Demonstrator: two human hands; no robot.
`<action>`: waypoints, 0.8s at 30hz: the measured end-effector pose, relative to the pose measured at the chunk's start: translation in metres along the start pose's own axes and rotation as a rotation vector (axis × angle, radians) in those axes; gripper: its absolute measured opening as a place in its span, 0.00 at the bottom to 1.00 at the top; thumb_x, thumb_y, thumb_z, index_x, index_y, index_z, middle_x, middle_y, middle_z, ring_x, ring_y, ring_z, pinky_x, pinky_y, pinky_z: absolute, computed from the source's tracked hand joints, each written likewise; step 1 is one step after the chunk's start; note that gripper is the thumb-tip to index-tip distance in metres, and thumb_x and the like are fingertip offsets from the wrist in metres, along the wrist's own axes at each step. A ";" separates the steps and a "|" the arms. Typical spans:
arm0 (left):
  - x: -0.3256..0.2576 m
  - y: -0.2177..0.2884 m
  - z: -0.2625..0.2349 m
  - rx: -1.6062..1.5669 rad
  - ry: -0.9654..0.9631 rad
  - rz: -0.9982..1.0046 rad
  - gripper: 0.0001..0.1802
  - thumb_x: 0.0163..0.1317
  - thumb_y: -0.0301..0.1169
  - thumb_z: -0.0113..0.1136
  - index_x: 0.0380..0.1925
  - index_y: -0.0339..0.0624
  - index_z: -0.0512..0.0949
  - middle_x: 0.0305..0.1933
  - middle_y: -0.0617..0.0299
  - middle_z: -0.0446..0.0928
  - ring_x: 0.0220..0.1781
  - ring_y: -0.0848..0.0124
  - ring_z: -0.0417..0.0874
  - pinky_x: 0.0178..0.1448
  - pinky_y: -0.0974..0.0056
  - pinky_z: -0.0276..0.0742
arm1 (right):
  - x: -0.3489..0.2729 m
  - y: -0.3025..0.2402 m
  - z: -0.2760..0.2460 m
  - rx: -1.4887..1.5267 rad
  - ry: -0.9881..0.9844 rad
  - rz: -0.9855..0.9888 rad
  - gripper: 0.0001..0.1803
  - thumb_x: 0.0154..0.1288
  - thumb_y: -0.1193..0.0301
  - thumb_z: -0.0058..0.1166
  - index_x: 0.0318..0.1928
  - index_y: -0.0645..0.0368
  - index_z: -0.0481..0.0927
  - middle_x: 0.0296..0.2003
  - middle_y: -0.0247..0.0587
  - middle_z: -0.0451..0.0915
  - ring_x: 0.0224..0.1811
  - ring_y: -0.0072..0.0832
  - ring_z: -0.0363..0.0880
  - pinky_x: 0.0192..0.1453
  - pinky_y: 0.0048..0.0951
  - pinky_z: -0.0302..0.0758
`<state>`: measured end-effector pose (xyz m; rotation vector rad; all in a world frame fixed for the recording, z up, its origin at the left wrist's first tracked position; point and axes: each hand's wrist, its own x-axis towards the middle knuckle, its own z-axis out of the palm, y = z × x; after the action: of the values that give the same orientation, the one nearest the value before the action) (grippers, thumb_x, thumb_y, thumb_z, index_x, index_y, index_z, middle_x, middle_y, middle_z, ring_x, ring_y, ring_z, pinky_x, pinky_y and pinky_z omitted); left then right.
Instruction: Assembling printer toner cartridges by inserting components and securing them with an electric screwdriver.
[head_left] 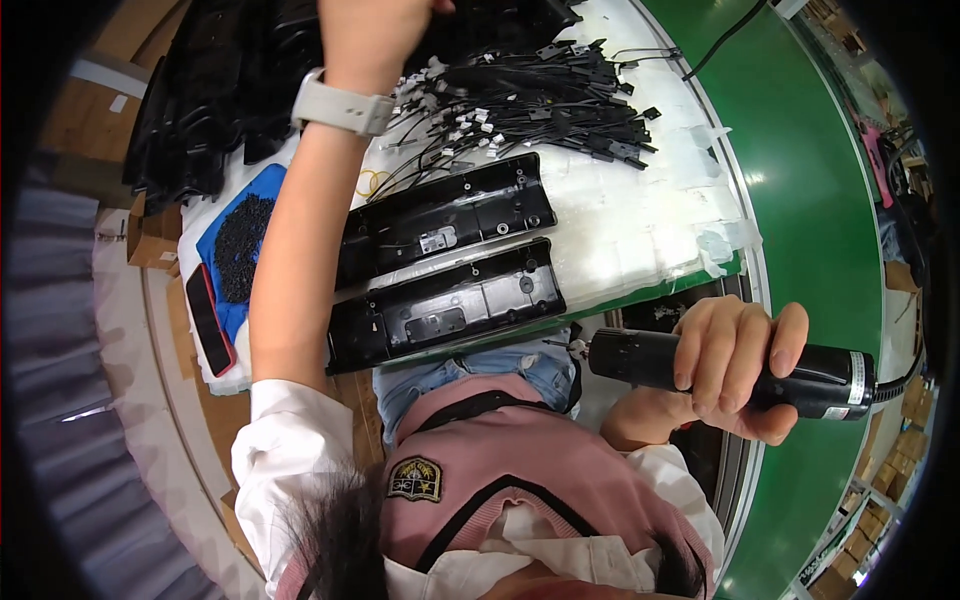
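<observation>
Glare whitens the tabletop (pixel 635 230); edges curve toward the dark rim.

1. The tool (pixel 640 360) looks like smooth plastic, a little bit shiny.
2. Along the bench's (pixel 620 240) near edge, the long cover (pixel 447 312) looks like shiny plastic.
3. The bench top looks shiny and bumpy.
4. The pink vest (pixel 490 450) is dull, knitted cloth.

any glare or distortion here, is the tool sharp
Head view: bright glare on the white covering, smaller highlight on the green surface; fisheye bending in the curtain toward the rim; black tool in the right hand looks fairly sharp.
</observation>
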<state>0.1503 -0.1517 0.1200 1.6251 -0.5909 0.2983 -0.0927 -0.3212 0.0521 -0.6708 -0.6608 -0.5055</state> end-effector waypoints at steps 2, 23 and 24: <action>0.001 -0.015 -0.009 -0.305 0.096 0.018 0.07 0.66 0.26 0.56 0.37 0.35 0.80 0.31 0.60 0.81 0.25 0.78 0.79 0.30 0.75 0.76 | 0.001 0.001 0.000 -0.005 -0.011 0.007 0.20 0.61 0.61 0.63 0.43 0.54 0.66 0.20 0.29 0.76 0.13 0.20 0.73 0.22 0.25 0.73; -0.028 -0.011 -0.053 -0.027 0.027 0.384 0.10 0.63 0.20 0.59 0.45 0.32 0.79 0.38 0.58 0.83 0.36 0.73 0.84 0.39 0.73 0.78 | 0.002 0.016 0.009 -0.015 -0.110 0.083 0.23 0.58 0.61 0.68 0.44 0.56 0.68 0.20 0.33 0.78 0.13 0.21 0.75 0.22 0.25 0.76; -0.031 -0.004 -0.056 -0.037 0.019 0.492 0.10 0.63 0.20 0.59 0.45 0.32 0.79 0.38 0.57 0.83 0.38 0.73 0.84 0.40 0.72 0.79 | 0.003 0.018 0.009 -0.016 -0.107 0.075 0.22 0.57 0.61 0.69 0.43 0.56 0.69 0.20 0.34 0.79 0.13 0.21 0.75 0.21 0.25 0.75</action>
<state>0.1352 -0.0903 0.1087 1.4234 -0.9744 0.6579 -0.0835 -0.3032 0.0525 -0.7390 -0.7298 -0.4077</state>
